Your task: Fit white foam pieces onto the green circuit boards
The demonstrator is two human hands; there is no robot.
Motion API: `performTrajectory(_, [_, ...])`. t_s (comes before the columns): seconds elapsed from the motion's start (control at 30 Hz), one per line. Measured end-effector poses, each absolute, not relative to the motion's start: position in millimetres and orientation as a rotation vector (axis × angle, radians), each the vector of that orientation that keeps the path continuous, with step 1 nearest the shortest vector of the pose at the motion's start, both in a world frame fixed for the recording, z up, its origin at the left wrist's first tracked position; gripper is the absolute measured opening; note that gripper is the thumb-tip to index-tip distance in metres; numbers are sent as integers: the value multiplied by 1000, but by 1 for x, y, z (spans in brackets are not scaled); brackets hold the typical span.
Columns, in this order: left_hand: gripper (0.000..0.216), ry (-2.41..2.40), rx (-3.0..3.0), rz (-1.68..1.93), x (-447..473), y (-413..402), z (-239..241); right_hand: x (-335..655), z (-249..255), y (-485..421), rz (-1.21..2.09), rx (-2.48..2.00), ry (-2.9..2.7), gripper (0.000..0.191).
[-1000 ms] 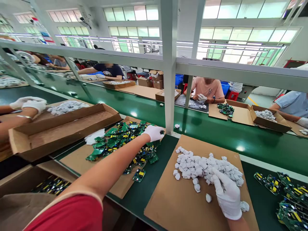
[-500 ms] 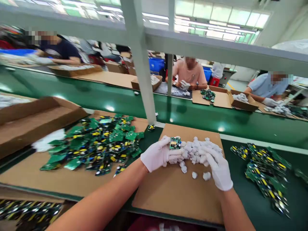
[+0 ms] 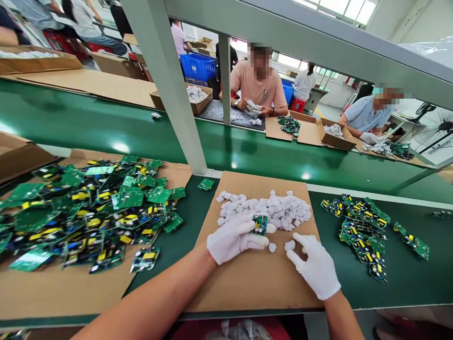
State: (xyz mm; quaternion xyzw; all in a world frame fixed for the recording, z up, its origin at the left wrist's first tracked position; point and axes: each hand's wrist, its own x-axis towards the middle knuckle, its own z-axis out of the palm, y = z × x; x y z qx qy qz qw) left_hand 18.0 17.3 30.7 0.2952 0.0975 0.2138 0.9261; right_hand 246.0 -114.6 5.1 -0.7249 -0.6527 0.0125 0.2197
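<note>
My left hand [image 3: 234, 238], in a white glove, is closed on a small green circuit board [image 3: 260, 225] held just in front of a heap of small white pieces [image 3: 264, 210]. That heap lies on a brown cardboard sheet [image 3: 247, 278]. My right hand [image 3: 316, 267], also gloved, rests on the sheet beside a loose white piece [image 3: 289, 245], with thumb and fingers curled toward it. I cannot make out anything in its grip.
A big pile of green circuit boards [image 3: 85, 212] covers cardboard at the left. A smaller pile of boards [image 3: 361, 226] lies on the green bench at the right. A grey post [image 3: 170, 89] rises behind. Across the green conveyor [image 3: 247, 151] other people work over cardboard boxes.
My left hand took a board from the left pile and brought it to the white heap. Both hands then drew back toward me, and my right hand came off the heap.
</note>
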Motion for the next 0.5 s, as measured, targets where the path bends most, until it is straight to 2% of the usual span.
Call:
performTrajectory(0.17, [33, 154, 636, 413, 18, 16, 28, 239, 0, -115, -34, -1919, -1971, 21])
performTrajectory(0.27, [37, 90, 654, 338, 21, 13, 23, 255, -13, -125, -179, -1832, -1971, 27])
performTrajectory(0.5, [53, 0, 774, 210, 29, 14, 12, 272, -56, -142, -233, -1671, -2279, 41])
